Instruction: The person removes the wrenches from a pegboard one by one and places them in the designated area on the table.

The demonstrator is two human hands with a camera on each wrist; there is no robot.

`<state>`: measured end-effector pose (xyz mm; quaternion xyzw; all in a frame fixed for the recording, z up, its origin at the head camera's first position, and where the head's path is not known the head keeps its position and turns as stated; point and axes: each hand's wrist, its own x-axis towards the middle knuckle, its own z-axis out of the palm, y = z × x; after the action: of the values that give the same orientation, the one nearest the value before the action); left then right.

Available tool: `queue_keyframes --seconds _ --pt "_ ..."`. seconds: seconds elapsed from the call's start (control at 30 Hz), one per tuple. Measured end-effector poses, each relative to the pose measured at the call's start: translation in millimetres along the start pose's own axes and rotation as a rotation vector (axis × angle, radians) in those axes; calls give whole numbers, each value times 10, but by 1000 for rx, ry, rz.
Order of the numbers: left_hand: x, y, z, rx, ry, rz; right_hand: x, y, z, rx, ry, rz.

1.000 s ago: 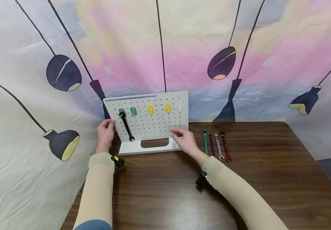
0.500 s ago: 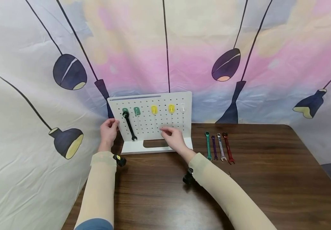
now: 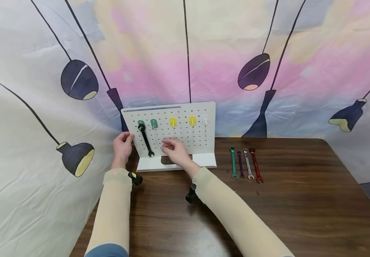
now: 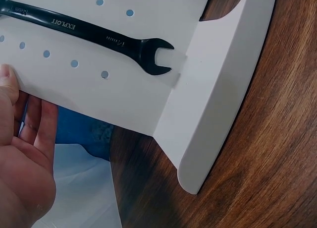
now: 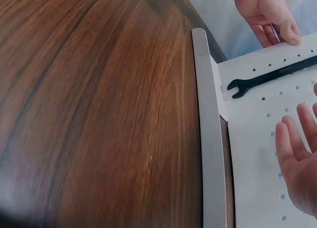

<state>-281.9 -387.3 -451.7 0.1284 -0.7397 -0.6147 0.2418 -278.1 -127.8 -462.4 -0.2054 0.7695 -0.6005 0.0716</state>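
Note:
A white pegboard (image 3: 202, 139) stands on its base near the back of the table. My left hand (image 3: 122, 148) pinches its left edge, with the thumb on the front and the fingers behind. A black combination wrench (image 3: 146, 141) hangs from the leftmost green hook, its open end down; the left wrist view shows that end (image 4: 153, 56) lying against the board. My right hand (image 3: 176, 152) is in front of the board's lower middle, holding nothing, its fingers loosely bent. In the right wrist view the fingers (image 5: 284, 143) are apart from the wrench.
Bare hooks on the board are green (image 3: 154, 124), yellow (image 3: 173, 122), another yellow (image 3: 192, 121) and clear (image 3: 205, 120). Right of the board lie a green wrench (image 3: 233, 163), a purple wrench (image 3: 240, 165), a silver wrench (image 3: 248, 165) and a red wrench (image 3: 256, 165). Behind hangs a printed cloth (image 3: 223, 71).
My right hand has moved left across the front of the board, from near its lower right corner to its lower middle. The left hand keeps its grip on the edge.

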Motion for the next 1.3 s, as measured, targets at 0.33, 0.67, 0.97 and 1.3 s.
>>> queue_keyframes --seconds 0.33,0.67,0.97,1.3 --pt "13 1 -13 18 -10 -27 94 -221 163 -11 -109 9" --pt "20 -10 -8 10 -4 -30 180 -350 184 -44 -188 12" --pt "9 -21 9 7 1 -26 200 -366 217 -24 -230 24" --pt "5 -21 10 21 4 -19 248 -360 291 35 -236 42"
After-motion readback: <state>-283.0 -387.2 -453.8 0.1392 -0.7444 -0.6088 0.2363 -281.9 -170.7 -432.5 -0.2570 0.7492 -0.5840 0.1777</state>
